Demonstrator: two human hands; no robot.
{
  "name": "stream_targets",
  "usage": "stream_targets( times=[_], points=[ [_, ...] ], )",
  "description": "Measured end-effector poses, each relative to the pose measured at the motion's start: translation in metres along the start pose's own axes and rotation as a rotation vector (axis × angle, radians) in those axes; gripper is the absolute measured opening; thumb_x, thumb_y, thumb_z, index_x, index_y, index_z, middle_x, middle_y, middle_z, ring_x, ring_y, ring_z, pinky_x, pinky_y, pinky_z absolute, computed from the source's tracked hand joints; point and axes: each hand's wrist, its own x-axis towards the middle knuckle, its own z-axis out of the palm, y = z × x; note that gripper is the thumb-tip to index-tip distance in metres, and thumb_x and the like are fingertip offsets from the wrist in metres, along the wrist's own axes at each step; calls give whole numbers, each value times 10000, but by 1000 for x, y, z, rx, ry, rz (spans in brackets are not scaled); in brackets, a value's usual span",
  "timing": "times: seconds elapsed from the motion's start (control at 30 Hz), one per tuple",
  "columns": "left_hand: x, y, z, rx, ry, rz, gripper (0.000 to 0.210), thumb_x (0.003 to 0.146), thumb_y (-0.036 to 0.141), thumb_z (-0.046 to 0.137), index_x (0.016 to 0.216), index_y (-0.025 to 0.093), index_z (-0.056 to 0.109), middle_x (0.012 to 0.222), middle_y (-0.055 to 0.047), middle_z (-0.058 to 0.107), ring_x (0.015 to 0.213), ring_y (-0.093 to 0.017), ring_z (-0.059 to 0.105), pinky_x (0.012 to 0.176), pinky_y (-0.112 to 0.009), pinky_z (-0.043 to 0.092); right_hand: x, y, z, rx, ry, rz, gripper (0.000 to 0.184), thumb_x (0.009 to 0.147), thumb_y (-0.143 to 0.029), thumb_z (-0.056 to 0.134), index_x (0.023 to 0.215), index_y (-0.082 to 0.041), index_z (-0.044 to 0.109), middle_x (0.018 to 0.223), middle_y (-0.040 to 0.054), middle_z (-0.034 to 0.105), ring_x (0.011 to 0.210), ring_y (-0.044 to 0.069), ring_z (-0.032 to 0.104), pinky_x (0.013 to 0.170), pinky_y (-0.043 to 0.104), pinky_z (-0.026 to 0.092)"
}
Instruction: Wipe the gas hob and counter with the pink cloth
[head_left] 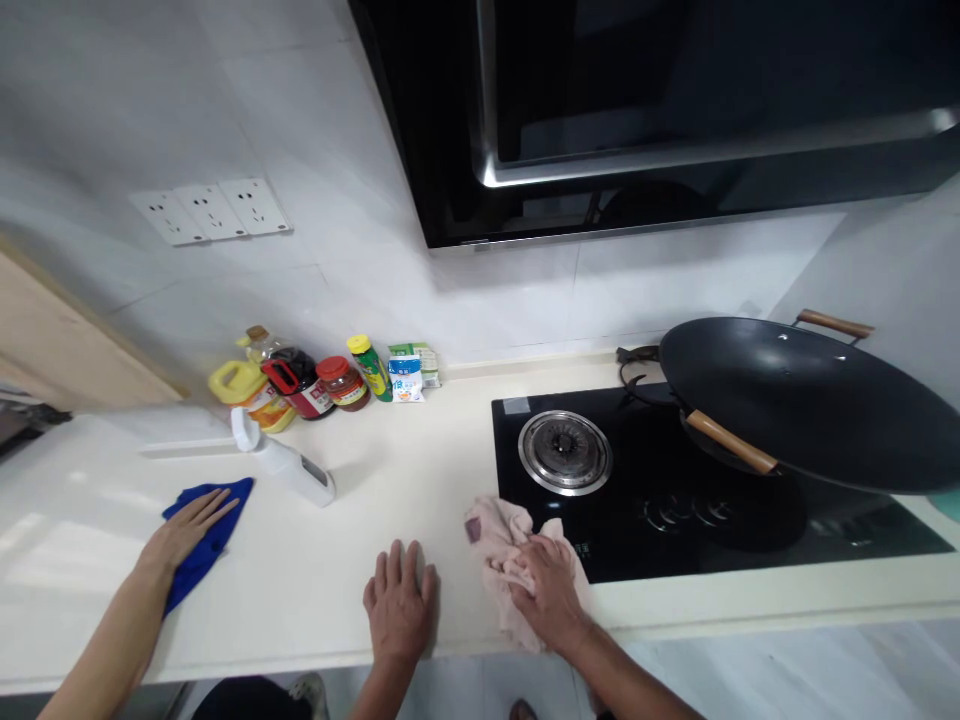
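The right hand [551, 590] grasps a crumpled pink cloth [501, 525] over the near corner of a gas cooktop [630, 460]; the left hand [400, 608] lies palm-down on the white desk [420, 460], fingers released.

Three hands at the worktop [442, 440]: the person's left hand [400, 605] and right hand [553, 590], one co-worker's hand [193, 520]. Two cloths [502, 525]. Near the back edge, one red-lidded jar [343, 383], one yellow-capped green bottle [374, 373]. One wok [810, 400], two wooden handles [731, 443].
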Motion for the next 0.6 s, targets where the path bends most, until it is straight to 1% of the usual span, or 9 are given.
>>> stream_targets(
  times=[0.03, 0.07, 0.17, 0.23, 0.3, 0.37, 0.47, 0.53, 0.6],
  points=[
    [0, 0, 0, 2, 1, -1, 573, 1047, 432, 346, 1582, 253, 448, 1708, -82, 338, 1577, -329, 264, 1226, -495, 268, 1, -1, -2, 91, 13, 20, 189, 795, -332, 574, 947, -227, 617, 1045, 73, 676, 1122, 307, 579, 1048, 518, 395],
    [0, 0, 0, 1, 0, 0, 575, 1045, 435, 351, 1580, 251, 451, 1707, -85, 339, 1575, -330, 267, 1225, -495, 270, 4, 0, -6, 196, 12, 70, 180, 816, -360, 564, 923, -225, 616, 1023, 67, 675, 1061, 287, 597, 1008, 482, 429],
    [0, -1, 0, -10, 13, 8, 578, 1044, 443, 348, 1576, 243, 458, 1705, -94, 342, 1574, -335, 266, 1222, -501, 272, 20, 11, -31, 489, -45, 284, 245, 877, -424, 515, 938, -222, 639, 946, 43, 683, 912, 241, 622, 847, 379, 490],
    [0, -2, 1, -26, 23, 14, 579, 1046, 438, 338, 1573, 235, 461, 1701, -102, 348, 1574, -339, 265, 1219, -513, 274, 32, 26, -53, 599, -61, 388, 287, 893, -453, 494, 949, -217, 647, 874, 23, 677, 837, 221, 622, 762, 336, 493],
    [0, -2, 2, -46, 28, 16, 578, 1045, 432, 336, 1571, 231, 465, 1697, -108, 354, 1571, -344, 273, 1213, -523, 283, 38, 41, -77, 632, -26, 441, 303, 886, -479, 497, 921, -213, 639, 824, 11, 662, 787, 209, 611, 717, 317, 483],
    [0, -3, 4, -59, 39, 18, 573, 1043, 426, 340, 1564, 231, 477, 1693, -107, 364, 1568, -346, 280, 1212, -525, 286, 39, 55, -100, 625, 19, 479, 306, 870, -502, 519, 888, -216, 626, 791, 0, 648, 759, 202, 596, 698, 309, 470],
    [0, -3, 6, -61, 67, 19, 566, 1039, 418, 356, 1553, 225, 494, 1686, -109, 377, 1565, -347, 285, 1219, -522, 276, 34, 69, -129, 461, 92, 494, 318, 868, -539, 543, 902, -232, 619, 793, -7, 646, 773, 208, 602, 721, 317, 474],
    [0, -4, 7, -63, 69, 22, 569, 1037, 420, 363, 1554, 223, 492, 1686, -109, 376, 1564, -345, 286, 1220, -522, 275, 30, 77, -137, 311, 157, 479, 358, 865, -540, 561, 1050, -242, 630, 933, 17, 689, 868, 228, 638, 805, 347, 497],
    [0, -4, 8, -61, 64, 23, 571, 1038, 428, 357, 1556, 229, 489, 1687, -102, 376, 1564, -341, 288, 1219, -521, 282, 28, 86, -135, 146, 196, 443, 489, 851, -523, 567, 1247, -237, 600, 1142, 70, 696, 1036, 266, 645, 935, 406, 491]
  ],
)
